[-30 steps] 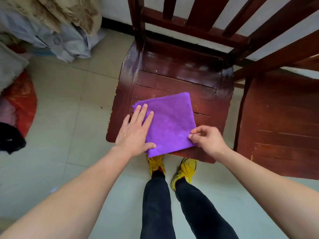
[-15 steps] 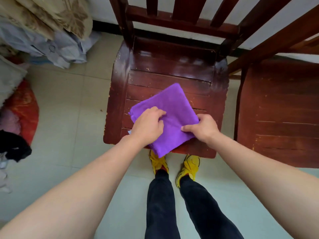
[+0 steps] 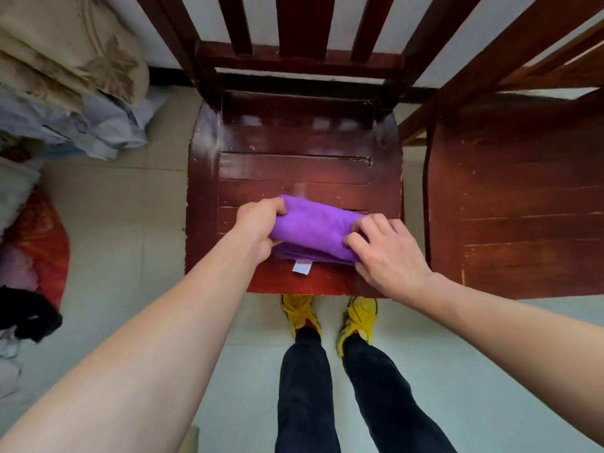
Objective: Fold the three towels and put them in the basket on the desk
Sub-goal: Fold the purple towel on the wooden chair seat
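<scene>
— Towel [image 3: 313, 228] first; where is it?
— On the chair seat [image 3: 294, 171]; left hand [image 3: 258, 223] and right hand [image 3: 385, 253] have their fingers clamped on its two ends; it was flat before, now it's folded smaller.
— What's next?
— Lift it; find the basket; I can't see one.

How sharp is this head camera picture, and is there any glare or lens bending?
Head view: purple towel and both hands, left hand and right hand, look sharp; soft glare streaks the chair seat; wide-angle distortion splays the chair back slats outward.
</scene>
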`<state>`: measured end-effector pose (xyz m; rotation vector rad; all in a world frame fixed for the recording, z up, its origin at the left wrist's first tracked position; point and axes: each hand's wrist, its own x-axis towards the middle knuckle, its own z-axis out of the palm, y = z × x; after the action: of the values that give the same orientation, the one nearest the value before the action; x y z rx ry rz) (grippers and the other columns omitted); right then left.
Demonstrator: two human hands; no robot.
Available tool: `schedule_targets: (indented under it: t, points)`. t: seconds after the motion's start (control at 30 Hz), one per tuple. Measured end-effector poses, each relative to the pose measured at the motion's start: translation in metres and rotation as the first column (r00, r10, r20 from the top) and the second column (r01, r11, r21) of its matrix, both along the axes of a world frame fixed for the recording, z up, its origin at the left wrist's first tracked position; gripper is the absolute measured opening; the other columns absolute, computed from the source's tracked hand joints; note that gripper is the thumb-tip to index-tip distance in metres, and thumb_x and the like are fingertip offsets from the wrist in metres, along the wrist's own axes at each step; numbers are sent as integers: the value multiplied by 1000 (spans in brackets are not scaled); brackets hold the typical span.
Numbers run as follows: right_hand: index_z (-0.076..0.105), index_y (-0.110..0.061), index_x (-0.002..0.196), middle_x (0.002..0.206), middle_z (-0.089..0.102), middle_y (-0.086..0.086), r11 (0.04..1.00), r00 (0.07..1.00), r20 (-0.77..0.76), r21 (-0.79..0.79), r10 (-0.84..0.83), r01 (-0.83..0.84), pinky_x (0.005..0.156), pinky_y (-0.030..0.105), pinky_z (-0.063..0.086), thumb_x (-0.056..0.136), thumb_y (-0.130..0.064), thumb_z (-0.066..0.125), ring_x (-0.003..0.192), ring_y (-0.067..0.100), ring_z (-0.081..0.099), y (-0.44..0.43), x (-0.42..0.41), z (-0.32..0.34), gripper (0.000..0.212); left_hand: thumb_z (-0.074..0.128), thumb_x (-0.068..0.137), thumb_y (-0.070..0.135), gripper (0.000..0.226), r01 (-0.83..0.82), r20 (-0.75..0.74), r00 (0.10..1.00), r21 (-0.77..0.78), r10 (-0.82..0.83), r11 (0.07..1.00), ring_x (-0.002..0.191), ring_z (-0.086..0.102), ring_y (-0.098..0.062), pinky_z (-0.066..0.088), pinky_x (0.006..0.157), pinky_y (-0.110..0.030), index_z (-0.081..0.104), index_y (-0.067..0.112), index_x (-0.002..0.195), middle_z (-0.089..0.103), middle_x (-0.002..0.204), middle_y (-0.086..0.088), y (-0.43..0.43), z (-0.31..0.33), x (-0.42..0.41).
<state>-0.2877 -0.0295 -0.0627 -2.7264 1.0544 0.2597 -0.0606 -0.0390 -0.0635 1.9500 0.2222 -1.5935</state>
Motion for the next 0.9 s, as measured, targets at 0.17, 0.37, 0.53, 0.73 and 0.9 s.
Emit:
schedule_targets:
  t: [0.17, 0.37, 0.53, 0.73, 0.9]
  points:
    - [67, -14, 95, 110, 61, 8, 999, 999, 5, -18, -42, 42, 75, 40, 40, 86, -28, 64, 100, 31, 56, 22, -10, -7, 17, 57, 73, -5, 22, 116, 210, 972, -37, -106, 993, 70, 49, -21, 38, 57, -26, 51, 16, 73, 51, 70, -1, 28, -13, -5]
    - [68, -14, 102, 114, 60, 9, 992, 992, -24, 19, -120, 121, 71, 39, 41, 82, -19, 71, 107, 31, 53, 33, -3, -21, 20, 59, 69, -3, 50, 936, 938, -110, 209, -328, 283, 101, 53, -37, 46, 79, -41, 61, 9, 117, 58, 116, -18, 45, -11, -15]
    - [69, -15, 110, 120, 61, 5, 969, 963, 144, 134, -226, 207, 76, 41, 47, 93, -27, 56, 113, 27, 53, 35, -13, -10, 25, 58, 87, 9, 61, 912, 824, -409, 363, -392, -189, 140, 34, -37, 38, 109, -46, 38, 1, 143, 36, 150, -22, 67, -38, -1]
    - [40, -8, 145, 155, 32, 12, 807, 810, 70, 178, -581, 563, 117, 46, 26, 103, -34, 32, 147, 27, 23, 16, 35, -19, 50, 51, 89, 13, 70, 875, 766, -484, 421, -423, -239, 148, 14, -31, 14, 120, -42, 19, 2, 150, 16, 159, -18, 68, -43, 0]
    - [26, -12, 152, 161, 18, 8, 822, 841, -50, 188, -538, 537, 120, 48, 14, 99, -47, 19, 150, 22, 9, 19, 22, -57, 63, 32, 98, 29, 61, 880, 785, -475, 419, -398, -223, 148, 14, -25, 19, 118, -48, 15, 4, 151, 14, 160, -12, 69, -54, 12]
